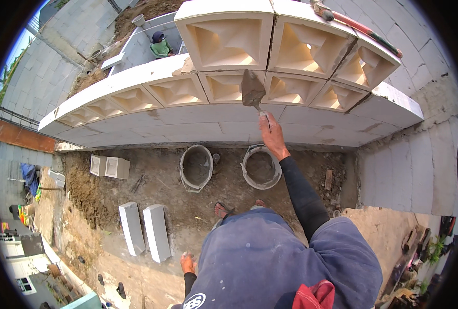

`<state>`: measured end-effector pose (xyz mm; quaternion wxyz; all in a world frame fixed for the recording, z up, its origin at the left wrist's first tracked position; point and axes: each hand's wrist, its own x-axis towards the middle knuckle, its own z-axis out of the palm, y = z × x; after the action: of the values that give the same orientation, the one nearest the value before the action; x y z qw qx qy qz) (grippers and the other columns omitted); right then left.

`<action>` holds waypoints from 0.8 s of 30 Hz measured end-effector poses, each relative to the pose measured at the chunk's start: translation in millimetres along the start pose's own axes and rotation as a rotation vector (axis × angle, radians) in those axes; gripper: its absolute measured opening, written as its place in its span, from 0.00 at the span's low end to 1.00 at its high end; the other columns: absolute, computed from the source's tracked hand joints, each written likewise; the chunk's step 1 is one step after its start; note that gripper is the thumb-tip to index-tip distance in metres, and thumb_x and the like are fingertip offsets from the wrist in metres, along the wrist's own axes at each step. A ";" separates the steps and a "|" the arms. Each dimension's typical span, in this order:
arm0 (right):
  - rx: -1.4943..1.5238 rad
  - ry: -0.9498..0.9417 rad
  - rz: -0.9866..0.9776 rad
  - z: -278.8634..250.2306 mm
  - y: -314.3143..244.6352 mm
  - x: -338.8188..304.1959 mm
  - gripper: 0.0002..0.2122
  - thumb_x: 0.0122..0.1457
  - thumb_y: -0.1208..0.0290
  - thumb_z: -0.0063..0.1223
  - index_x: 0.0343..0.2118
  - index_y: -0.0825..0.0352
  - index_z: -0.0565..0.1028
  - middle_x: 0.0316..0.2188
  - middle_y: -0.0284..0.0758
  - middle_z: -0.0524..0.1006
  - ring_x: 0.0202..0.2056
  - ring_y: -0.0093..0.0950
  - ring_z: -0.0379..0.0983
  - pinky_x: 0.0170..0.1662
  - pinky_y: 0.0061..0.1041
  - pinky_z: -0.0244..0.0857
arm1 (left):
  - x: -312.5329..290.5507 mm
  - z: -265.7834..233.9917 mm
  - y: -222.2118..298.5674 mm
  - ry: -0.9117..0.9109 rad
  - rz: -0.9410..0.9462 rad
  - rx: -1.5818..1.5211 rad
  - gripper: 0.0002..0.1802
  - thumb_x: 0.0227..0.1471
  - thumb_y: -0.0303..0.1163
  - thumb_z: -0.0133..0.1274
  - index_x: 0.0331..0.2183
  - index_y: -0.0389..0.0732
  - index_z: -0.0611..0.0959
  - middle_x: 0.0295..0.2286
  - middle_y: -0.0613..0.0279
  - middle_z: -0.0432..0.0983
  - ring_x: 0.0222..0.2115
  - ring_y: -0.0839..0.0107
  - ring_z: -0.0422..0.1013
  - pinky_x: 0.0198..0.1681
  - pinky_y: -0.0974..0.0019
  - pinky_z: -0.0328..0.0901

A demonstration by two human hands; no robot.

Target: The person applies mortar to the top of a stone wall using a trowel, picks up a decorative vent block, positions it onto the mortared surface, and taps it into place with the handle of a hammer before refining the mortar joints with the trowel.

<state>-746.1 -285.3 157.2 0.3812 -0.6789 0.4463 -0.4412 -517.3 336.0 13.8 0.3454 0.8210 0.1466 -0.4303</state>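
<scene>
My right hand (273,135) is closed round the handle of a pointing trowel (252,90). The mortar-smeared blade points up in front of a lower cream vent block (224,86), its tip near the underside of the upper vent block (229,41). Whether the blade touches the blocks I cannot tell. Beside my body hangs my left hand (188,263), its fingers loosely apart and nothing visible in them. Two rows of vent blocks sit on the grey block wall (198,126), the upper row only at the right.
Two buckets of grey mortar, one left (196,168) and one right (261,166), stand at the wall's foot. Two loose vent blocks (110,167) and two long white blocks (157,233) lie on the ground. A red-handled hammer (360,27) rests atop the wall. Beyond it is another person (160,45).
</scene>
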 end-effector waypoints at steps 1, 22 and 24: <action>0.003 0.003 0.003 -4.5 2.5 0.3 0.19 0.73 0.56 0.44 0.53 0.68 0.74 0.32 0.36 0.78 0.33 0.25 0.74 0.41 0.30 0.70 | 0.5 1.4 -1.8 -0.004 -0.010 0.001 0.35 0.58 0.38 0.54 0.65 0.47 0.66 0.52 0.53 0.76 0.45 0.54 0.76 0.36 0.56 0.66; -0.517 0.050 -0.137 -118.1 -56.5 8.0 0.13 0.67 0.64 0.51 0.47 0.68 0.77 0.39 0.48 0.78 0.40 0.51 0.75 0.43 0.43 0.69 | 21.8 38.1 20.8 -0.019 -0.022 -0.055 0.34 0.56 0.35 0.57 0.63 0.48 0.69 0.50 0.54 0.78 0.37 0.59 0.78 0.36 0.55 0.72; -0.524 0.083 -0.224 -130.0 -68.6 6.8 0.12 0.67 0.64 0.53 0.46 0.67 0.77 0.37 0.46 0.78 0.39 0.50 0.76 0.40 0.44 0.70 | 24.3 43.4 25.8 -0.023 0.006 -0.063 0.34 0.56 0.35 0.57 0.63 0.48 0.70 0.49 0.55 0.78 0.36 0.59 0.78 0.36 0.55 0.72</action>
<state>-848.3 -286.4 263.1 0.1230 -0.7806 0.4827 -0.3775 -515.4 286.0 -11.4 0.3739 0.8052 0.1537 -0.4338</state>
